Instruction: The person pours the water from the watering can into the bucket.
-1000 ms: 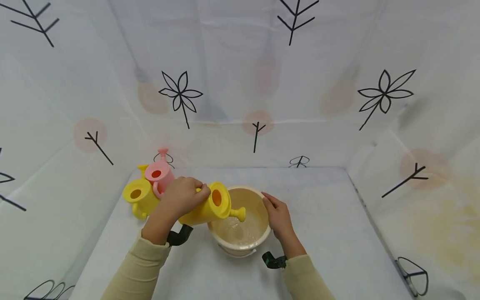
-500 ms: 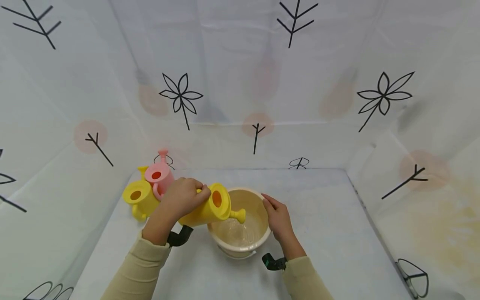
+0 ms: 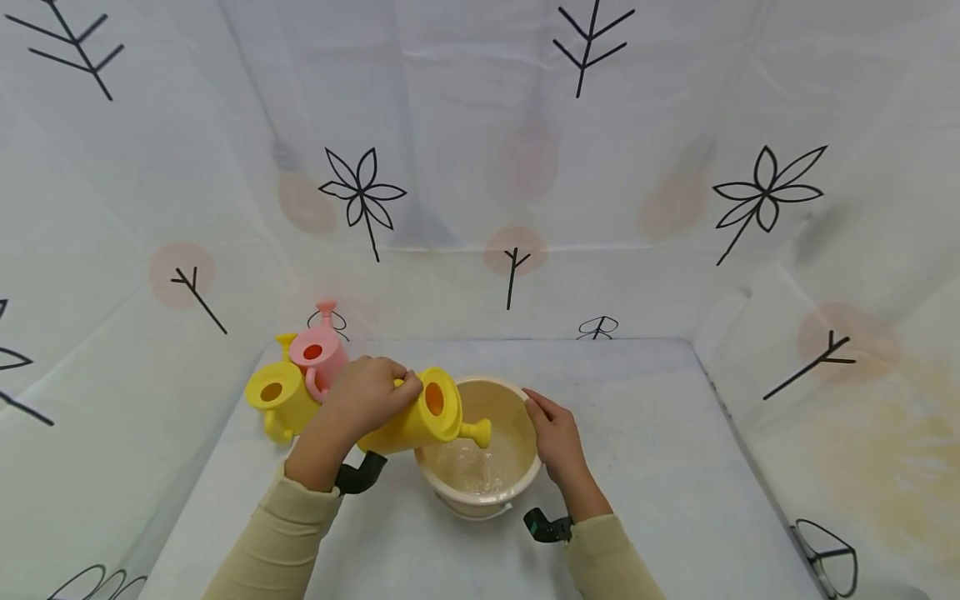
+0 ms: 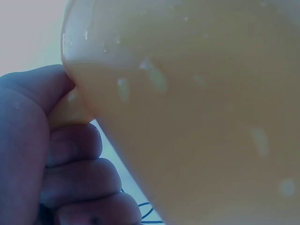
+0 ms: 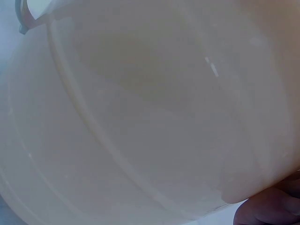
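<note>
My left hand (image 3: 367, 396) grips the handle of a yellow watering can (image 3: 401, 429), tilted so its spout and rose (image 3: 476, 432) reach over a cream bucket (image 3: 430, 479). Up close in the left wrist view, the can's wall (image 4: 187, 122) carries droplets, and curled fingers (image 4: 84, 180) wrap its handle. Clear, rippling water (image 3: 480, 477) lies in the bottom of the bucket. On the bucket's right side, my right hand (image 3: 557, 437) holds the rim. The bucket's outer wall (image 5: 136, 117) fills most of the right wrist view, with a fingertip at the lower right corner.
Left of the bucket, a pink watering can (image 3: 322, 358) and a second yellow watering can (image 3: 285, 400) stand close together, with another yellow rose (image 3: 286, 343) behind them. A white cloth with black leaf drawings (image 3: 362, 192) encloses the white table (image 3: 645, 467) at the back and sides.
Ripples in the bucket's water have changed shape. Both hands, the tilted watering can and the bucket keep their places; the whole head view has shifted down slightly.
</note>
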### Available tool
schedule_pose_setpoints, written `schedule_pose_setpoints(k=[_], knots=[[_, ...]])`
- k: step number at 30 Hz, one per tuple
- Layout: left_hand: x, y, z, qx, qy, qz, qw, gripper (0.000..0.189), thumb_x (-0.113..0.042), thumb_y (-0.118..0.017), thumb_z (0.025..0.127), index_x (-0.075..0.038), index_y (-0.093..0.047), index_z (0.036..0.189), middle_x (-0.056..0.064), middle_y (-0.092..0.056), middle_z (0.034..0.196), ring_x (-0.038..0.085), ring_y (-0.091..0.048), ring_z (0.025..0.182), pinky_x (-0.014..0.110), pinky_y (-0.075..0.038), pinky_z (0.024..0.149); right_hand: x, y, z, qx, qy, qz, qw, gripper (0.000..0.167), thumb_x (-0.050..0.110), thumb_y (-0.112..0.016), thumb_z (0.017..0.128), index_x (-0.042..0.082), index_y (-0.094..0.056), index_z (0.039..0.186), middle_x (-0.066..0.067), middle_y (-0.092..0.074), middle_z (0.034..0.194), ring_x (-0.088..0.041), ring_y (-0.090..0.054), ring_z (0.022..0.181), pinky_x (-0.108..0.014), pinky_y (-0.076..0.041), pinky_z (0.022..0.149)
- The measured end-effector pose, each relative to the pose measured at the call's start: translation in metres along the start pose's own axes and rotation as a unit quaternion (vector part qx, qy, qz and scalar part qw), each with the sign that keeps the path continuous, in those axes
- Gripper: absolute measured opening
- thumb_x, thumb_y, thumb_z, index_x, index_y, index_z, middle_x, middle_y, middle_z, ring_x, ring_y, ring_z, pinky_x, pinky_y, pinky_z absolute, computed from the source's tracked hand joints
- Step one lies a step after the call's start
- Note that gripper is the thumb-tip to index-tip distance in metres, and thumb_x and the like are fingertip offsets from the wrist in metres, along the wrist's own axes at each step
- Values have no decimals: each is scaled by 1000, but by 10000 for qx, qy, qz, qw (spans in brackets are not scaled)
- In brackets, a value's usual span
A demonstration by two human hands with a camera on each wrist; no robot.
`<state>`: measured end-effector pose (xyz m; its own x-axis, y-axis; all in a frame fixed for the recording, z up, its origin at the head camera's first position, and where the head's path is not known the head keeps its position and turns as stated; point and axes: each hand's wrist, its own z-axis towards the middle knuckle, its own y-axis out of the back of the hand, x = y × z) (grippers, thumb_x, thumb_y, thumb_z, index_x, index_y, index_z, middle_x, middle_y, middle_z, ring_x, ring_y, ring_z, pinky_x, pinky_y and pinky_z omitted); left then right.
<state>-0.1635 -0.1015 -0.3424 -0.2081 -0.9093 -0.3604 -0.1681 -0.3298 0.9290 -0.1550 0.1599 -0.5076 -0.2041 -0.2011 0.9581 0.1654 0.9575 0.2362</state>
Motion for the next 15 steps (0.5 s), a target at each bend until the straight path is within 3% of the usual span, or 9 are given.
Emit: schedule_pose_setpoints(k=[15], knots=[[0,-1,1,62,110,60,9999,34,-37,-49,87,-14,-72,80,0,-57,67,19,-50,70,28,-41,62,0,0,0,15,61,-8,10000,37,35,-49,100,21,-59,133,-7,-57,138,-25,-58,124,-40,-52,93]])
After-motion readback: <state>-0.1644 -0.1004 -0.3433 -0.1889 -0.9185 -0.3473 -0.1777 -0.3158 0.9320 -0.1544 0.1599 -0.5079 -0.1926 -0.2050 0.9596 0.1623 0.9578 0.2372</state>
